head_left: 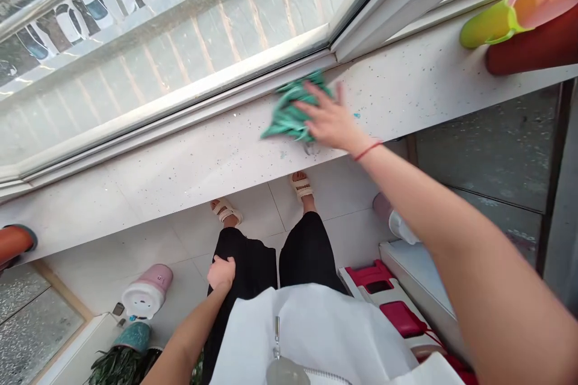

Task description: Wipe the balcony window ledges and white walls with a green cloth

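Note:
My right hand (332, 117), with a red string round its wrist, presses a crumpled green cloth (291, 111) onto the pale speckled windowsill (189, 171). Its fingers lie over the cloth and are slightly smeared by motion. The cloth touches the sill close to the window frame (316, 63). Down at my left thigh, my left hand (221, 274) rests against the black trousers (248, 258). Its fingers look curled in, and no object shows in them.
Orange and yellow-green pots (490, 24) stand on the sill at right, another orange pot (15, 243) at far left. Below are a pink-and-white bin (147, 292), a potted plant (115, 367), and a red-and-white item (401, 319). Parked cars (70, 21) show outside.

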The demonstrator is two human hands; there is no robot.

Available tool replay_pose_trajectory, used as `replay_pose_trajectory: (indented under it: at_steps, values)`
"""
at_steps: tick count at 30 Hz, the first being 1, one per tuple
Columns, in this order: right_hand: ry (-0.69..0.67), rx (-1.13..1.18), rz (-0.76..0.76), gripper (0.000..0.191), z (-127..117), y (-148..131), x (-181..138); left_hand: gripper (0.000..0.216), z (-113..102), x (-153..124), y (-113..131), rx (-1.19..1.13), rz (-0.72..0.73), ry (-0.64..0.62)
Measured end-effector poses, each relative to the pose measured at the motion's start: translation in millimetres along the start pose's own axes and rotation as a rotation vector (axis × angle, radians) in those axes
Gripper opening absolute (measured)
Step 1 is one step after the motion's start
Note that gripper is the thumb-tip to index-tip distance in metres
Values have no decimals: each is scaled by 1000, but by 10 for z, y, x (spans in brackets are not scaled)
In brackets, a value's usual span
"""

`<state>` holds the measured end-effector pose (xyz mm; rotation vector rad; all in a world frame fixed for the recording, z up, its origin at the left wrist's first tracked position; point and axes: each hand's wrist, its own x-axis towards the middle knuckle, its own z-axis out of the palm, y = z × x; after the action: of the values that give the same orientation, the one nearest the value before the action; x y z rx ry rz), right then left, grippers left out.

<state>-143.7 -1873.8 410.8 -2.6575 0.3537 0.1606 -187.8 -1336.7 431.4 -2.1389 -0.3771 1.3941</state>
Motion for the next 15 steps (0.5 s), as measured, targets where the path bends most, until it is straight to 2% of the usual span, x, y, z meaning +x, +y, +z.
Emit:
replay_pose_trajectory:
  at_steps: [2,3,4,5,6,7,8,9,10,13,14,15]
  values:
    - [109,-107,259,60,-140,733,-307,45,12,9,-18,0,-8,-2]
    - [184,-129,402,59,-160,982,-401,45,21,17,-31,0,-8,-3]
    - [281,-119,531,58,-141,1120,-448,46,29,26,-45,0,-7,-4]
    - [391,-79,624,56,-81,1128,-449,47,37,35,-60,0,-4,-5]
    - [500,-21,661,55,18,997,-409,48,43,43,-74,1,-1,-6]
    - [585,39,640,54,150,730,-334,49,45,49,-85,4,3,-8]
    - [626,93,566,52,307,343,-230,49,44,54,-94,6,5,-11]
    - [611,128,468,52,478,-137,-107,49,40,58,-98,9,5,-14]
    - [511,151,344,53,649,-675,25,48,34,61,-97,11,5,-17]
    - [41,210,-169,46,1050,-2248,374,47,8,65,-59,11,3,-20]
    - [-66,204,-310,42,1121,-2635,450,47,1,64,-36,10,4,-18]
    - [-143,193,-438,39,1158,-2906,501,48,-4,62,-11,11,7,-14]
